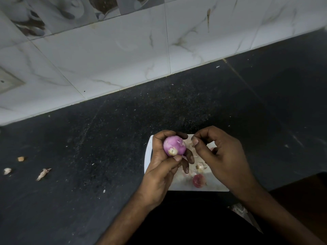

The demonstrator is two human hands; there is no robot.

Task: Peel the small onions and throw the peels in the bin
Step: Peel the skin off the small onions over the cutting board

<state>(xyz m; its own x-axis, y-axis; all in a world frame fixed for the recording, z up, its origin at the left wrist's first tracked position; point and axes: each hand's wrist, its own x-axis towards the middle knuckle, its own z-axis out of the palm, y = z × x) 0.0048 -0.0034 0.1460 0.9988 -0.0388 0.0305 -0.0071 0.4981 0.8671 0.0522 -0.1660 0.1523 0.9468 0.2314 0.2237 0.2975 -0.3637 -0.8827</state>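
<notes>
Two bare forearms reach up from the bottom of the frame to a small onion [174, 146], pink and mostly stripped, held above the left end of a white cutting board [148, 152] on a dark speckled tabletop [106, 138]. The left hand [164, 167] grips the onion, fingers curled over its top and thumb braced just under the pale root end, which faces the camera. The right hand [219, 156] sits just beside it with thumb and forefinger pinched together; whether a sliver of skin lies between them is too small to tell.

On the board below the hands lie a second onion [199, 181], still reddish, and a scatter of pale peels [200, 167]. Three more scraps [43, 174] lie well apart to the left on the tabletop. No bin is in view.

The likely trouble is the litter: thin, dry skins probably drift at a breath or a brush of a sleeve, and the stray scraps could be missed when the peels are gathered. A slick, bared onion may also squirt out of the left hand if the right tugs hard at the root end. The board's near edge hangs close to the tabletop's front, so anything nudged toward the person could drop to the floor.
</notes>
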